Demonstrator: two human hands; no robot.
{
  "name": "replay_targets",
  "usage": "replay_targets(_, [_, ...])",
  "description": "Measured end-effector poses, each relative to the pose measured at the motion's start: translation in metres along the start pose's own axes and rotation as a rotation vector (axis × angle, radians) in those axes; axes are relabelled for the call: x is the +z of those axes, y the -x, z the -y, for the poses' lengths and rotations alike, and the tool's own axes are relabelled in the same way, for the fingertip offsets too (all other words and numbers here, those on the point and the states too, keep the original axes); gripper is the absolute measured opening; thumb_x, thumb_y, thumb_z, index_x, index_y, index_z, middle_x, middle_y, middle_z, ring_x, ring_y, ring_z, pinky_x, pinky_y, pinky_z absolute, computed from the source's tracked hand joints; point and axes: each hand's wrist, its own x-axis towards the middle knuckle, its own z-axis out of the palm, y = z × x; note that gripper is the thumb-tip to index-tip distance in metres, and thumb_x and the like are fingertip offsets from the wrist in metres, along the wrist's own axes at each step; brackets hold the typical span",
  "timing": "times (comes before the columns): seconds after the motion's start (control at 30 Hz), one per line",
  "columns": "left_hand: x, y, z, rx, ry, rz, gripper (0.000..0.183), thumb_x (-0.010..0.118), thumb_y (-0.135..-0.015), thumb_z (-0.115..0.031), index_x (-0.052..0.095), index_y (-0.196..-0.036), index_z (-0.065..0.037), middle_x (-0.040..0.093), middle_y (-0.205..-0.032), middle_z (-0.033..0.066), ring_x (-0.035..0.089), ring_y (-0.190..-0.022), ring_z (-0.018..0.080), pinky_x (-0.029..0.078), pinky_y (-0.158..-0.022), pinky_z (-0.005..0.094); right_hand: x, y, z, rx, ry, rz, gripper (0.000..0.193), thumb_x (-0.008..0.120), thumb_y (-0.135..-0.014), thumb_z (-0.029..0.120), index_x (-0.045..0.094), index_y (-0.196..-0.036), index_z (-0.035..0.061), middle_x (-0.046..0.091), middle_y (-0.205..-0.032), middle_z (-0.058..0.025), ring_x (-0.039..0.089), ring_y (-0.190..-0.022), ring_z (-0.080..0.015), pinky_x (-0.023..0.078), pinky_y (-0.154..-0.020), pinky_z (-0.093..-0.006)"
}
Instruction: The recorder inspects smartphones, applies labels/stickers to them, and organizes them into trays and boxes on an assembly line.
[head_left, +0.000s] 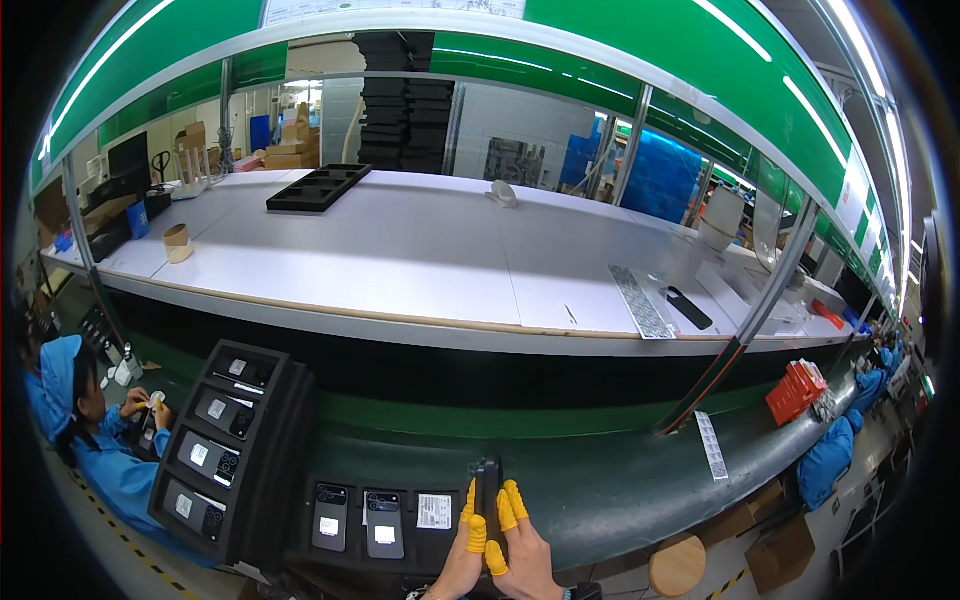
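Note:
Between my hands a dark smartphone (487, 492) stands edge-on toward me. Yellow finger cots cover several of my fingertips. My left hand (462, 560) presses on its left side, and my right hand (522, 562) closes on its right side. Just left of my hands lies a black tray (357, 571) with compartments. In it are a grey phone (330, 525) and another grey phone (385, 532), both back up with a white label, and a white printed label (434, 511) in the compartment nearest my left hand.
A tall stack of black trays (275, 460) holding labelled phones stands to the left. Beyond it a co-worker in blue (100, 450) handles small parts. The green belt (590, 480) carries a label strip (712, 446) and red bins (796, 392). A white shelf (420, 250) runs behind.

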Motion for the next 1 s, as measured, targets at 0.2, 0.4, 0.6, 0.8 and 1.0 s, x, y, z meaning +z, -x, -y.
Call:
replay_targets(0.2, [0.002, 0.000, 0.000, 0.002, -0.002, 0.005, 0.039, 0.061, -0.088, -0.016, 0.051, -0.123, -0.003, 0.062, -0.109, 0.0118, 0.060, -0.100, 0.0185, 0.050, -0.086, 0.0350, 0.004, -0.005, -0.008, 0.016, -0.026, -0.144, 0.063, 0.054, -0.084, 0.045, 0.045, -0.134, 0.0067, 0.042, -0.135, -0.0249, 0.053, -0.113, -0.0399, 0.050, -0.086, -0.0434])
replay_targets(0.4, [0.002, 0.001, 0.000, 0.004, -0.009, 0.003, 0.039, 0.060, -0.088, -0.017, 0.051, -0.124, -0.004, 0.062, -0.109, 0.0116, 0.060, -0.101, 0.0185, 0.050, -0.086, 0.0349, 0.003, -0.001, 0.005, -0.051, 0.022, -0.090, 0.056, 0.049, -0.089, 0.025, 0.035, -0.141, 0.0103, 0.030, -0.145, -0.0209, 0.048, -0.118, -0.0416, 0.048, -0.088, -0.0405])
replay_targets(0.6, [0.002, 0.002, -0.001, 0.003, -0.015, 0.000, 0.039, 0.059, -0.089, -0.017, 0.050, -0.124, -0.004, 0.062, -0.110, 0.0115, 0.060, -0.101, 0.0185, 0.050, -0.086, 0.0349, 0.002, 0.000, 0.003, -0.076, 0.052, -0.059, 0.056, 0.050, -0.089, 0.026, 0.036, -0.140, 0.0107, 0.030, -0.145, -0.0211, 0.050, -0.115, -0.0419, 0.050, -0.085, -0.0408])
replay_targets(0.8, [0.002, 0.003, 0.001, 0.003, -0.023, -0.001, 0.039, 0.059, -0.089, -0.018, 0.049, -0.125, -0.004, 0.061, -0.110, 0.0114, 0.060, -0.101, 0.0185, 0.050, -0.086, 0.0349, 0.004, 0.001, 0.003, -0.039, -0.013, 0.004, 0.054, 0.047, -0.091, 0.029, 0.035, -0.140, 0.0087, 0.030, -0.145, -0.0221, 0.047, -0.119, -0.0419, 0.048, -0.089, -0.0406])
replay_targets(1.0, [0.002, 0.003, 0.002, 0.000, -0.027, 0.003, 0.040, 0.058, -0.089, -0.018, 0.049, -0.125, -0.005, 0.061, -0.110, 0.0113, 0.060, -0.101, 0.0185, 0.050, -0.087, 0.0349, 0.003, 0.002, -0.001, -0.097, -0.067, 0.009, 0.056, 0.046, -0.092, 0.031, 0.034, -0.140, 0.0034, 0.027, -0.146, -0.0239, 0.041, -0.125, -0.0426, 0.042, -0.096, -0.0402])
